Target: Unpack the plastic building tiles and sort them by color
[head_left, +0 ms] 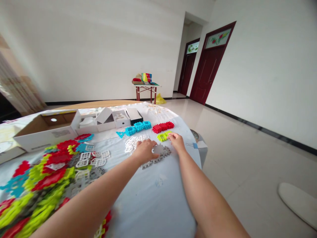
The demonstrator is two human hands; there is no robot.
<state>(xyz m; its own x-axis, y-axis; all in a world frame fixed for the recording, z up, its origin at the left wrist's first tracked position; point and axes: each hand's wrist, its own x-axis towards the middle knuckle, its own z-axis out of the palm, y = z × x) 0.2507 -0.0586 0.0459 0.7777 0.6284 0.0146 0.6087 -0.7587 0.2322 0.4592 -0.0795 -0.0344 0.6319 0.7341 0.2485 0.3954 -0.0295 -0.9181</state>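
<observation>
My left hand rests over grey interlocking plastic building pieces, thumb and fingers apart, beside a heap of white window-shaped pieces. Part of the grey pieces lies under the palm. At the right, my right hand pinches the edge of a lime-green interlocking piece lying on the cloth. Just beyond it is a row of red pieces. A joined row of blue pieces lies to the left of the red ones.
A large pile of mixed red, lime, blue and grey pieces covers the table's left side. Behind it stand an open white box and several small boxes. The tablecloth curves round at the right; a clip grips its edge.
</observation>
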